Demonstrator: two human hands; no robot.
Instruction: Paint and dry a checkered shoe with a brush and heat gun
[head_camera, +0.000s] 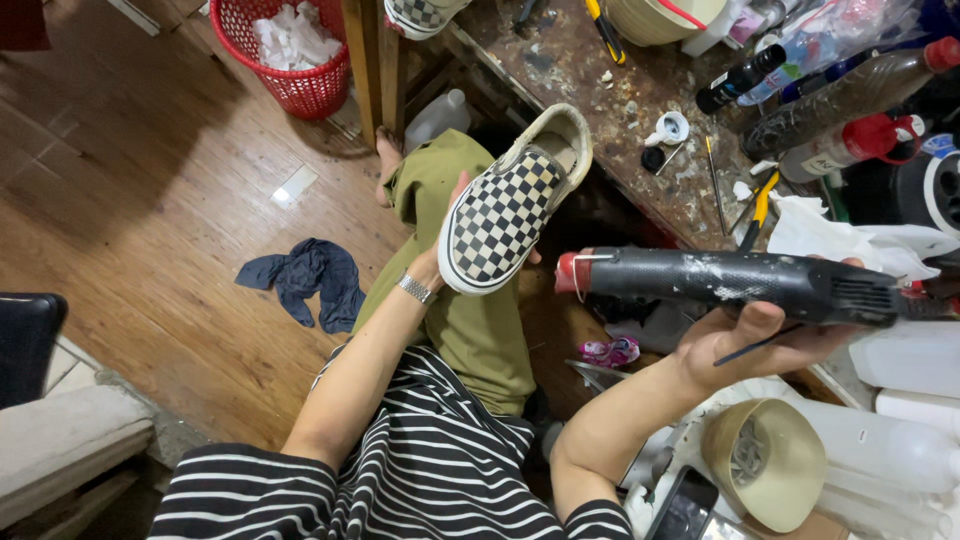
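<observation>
black heat gun (740, 283) lay level over workbench edge (600, 110), right hand (755, 335) fingers (752, 322) curled shut round it. checkered slip-on shoe (510, 205) held above lap, toe down; left hand (440, 255) mostly hidden behind it, grip closed.

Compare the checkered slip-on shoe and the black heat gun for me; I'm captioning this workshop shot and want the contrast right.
The black-and-white checkered slip-on shoe is patterned fabric with a cream sole; the black heat gun is a dark tool smeared with pale residue. The shoe is tilted, its toe pointing down toward the person's lap; the gun lies level, its red-tipped nozzle pointing at the shoe. The left hand holds the shoe; the right hand holds the gun. Both are raised beside the stained workbench.
</observation>
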